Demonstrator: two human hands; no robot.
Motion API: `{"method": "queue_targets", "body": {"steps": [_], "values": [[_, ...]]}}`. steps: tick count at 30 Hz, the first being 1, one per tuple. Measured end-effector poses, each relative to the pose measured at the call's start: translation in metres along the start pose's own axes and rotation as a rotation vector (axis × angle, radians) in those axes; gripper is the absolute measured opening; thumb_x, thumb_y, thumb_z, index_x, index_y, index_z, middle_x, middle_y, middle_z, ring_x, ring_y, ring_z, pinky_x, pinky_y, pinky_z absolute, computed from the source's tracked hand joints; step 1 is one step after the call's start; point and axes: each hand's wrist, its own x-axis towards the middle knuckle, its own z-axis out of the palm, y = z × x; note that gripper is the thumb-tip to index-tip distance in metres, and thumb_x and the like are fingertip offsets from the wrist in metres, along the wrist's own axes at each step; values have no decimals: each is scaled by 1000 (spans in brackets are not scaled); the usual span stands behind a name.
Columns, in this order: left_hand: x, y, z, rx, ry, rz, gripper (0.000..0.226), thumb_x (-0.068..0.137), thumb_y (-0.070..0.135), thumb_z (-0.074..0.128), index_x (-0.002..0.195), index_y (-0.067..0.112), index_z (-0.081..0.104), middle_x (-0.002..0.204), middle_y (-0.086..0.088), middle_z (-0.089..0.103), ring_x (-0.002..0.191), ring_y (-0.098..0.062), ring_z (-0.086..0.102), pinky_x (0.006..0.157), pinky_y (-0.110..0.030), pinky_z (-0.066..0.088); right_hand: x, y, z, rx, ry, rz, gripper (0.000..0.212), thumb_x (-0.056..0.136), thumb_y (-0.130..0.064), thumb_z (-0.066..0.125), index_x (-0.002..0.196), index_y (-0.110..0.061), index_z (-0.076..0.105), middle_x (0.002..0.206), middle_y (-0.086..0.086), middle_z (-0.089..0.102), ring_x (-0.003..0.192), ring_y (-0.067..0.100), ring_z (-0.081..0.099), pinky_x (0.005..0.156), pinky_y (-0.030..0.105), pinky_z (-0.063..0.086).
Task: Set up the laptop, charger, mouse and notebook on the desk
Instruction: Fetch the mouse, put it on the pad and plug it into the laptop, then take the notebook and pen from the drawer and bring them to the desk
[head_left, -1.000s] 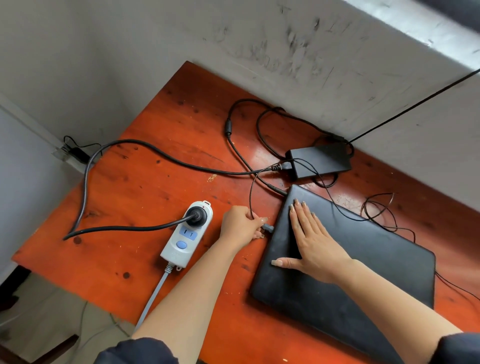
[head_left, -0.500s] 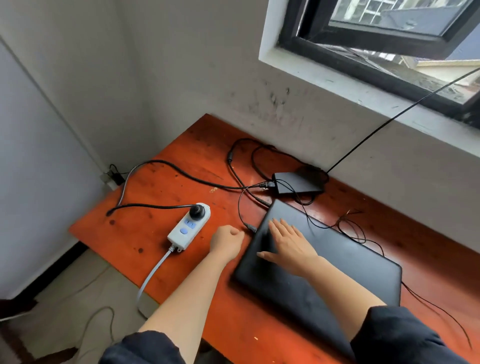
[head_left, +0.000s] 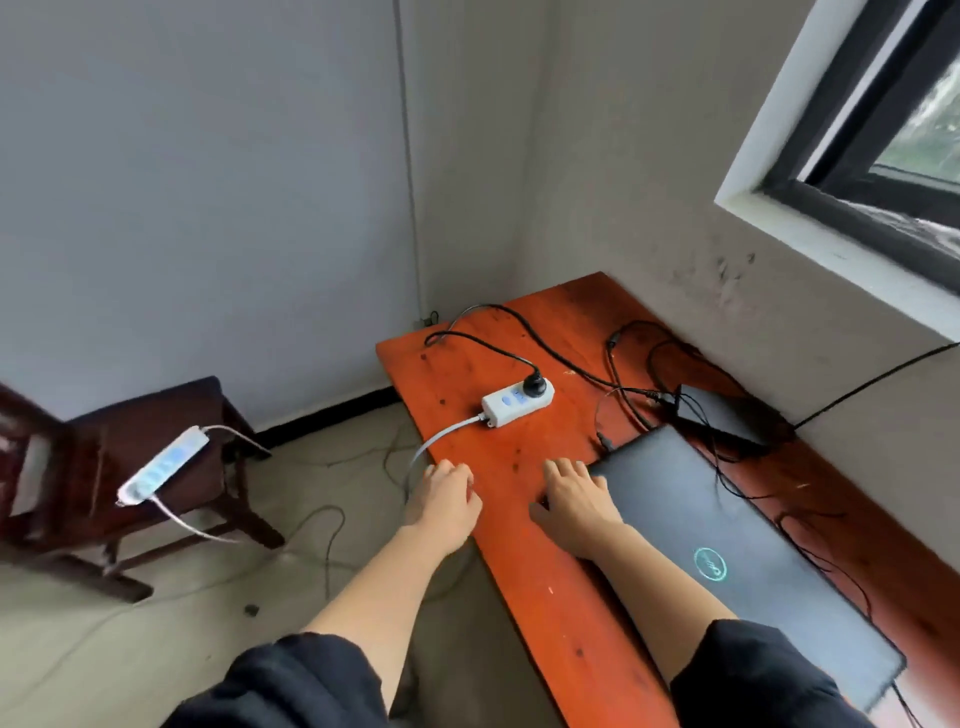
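Observation:
A closed black laptop (head_left: 727, 540) with a teal logo lies on the orange-red desk (head_left: 524, 582). The black charger brick (head_left: 722, 415) sits behind it by the wall, its cables looped over the desk. The thin cable's plug end (head_left: 602, 440) lies at the laptop's far left corner; whether it is plugged in I cannot tell. My right hand (head_left: 576, 501) rests with relaxed fingers on the laptop's left corner. My left hand (head_left: 447, 501) hovers over the desk's left edge, loosely curled and holding nothing. No mouse or notebook is in view.
A white power strip (head_left: 511, 405) with a black plug in it lies on the desk's far left part. A dark wooden chair (head_left: 166, 431) stands left of the desk, carrying a second white power strip (head_left: 161, 467). Cables trail over the floor. A window is at the upper right.
My left hand has let go of the charger plug and drawn back to the desk's edge. My right hand slid from the lid toward the laptop's corner. The view swung left.

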Motion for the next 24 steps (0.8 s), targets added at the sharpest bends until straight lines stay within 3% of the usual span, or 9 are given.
{"method": "queue_targets", "body": {"steps": [10, 24], "values": [[-102, -184, -98, 106, 199, -310, 28, 91, 26, 48, 116, 17, 56, 121, -4, 53, 115, -23, 45, 90, -35, 43, 21, -233, 13, -130, -78, -420, 48, 87, -43, 50, 124, -13, 45, 132, 5, 46, 125, 26, 39, 97, 43, 35], [-321, -535, -253, 145, 299, -766, 28, 91, 27, 46, 116, 17, 54, 122, -4, 52, 112, -22, 47, 88, -35, 47, -26, -679, 99, -201, -187, -865, 61, 87, -45, 53, 138, -16, 35, 139, 7, 41, 128, 29, 38, 104, 48, 33]]}}
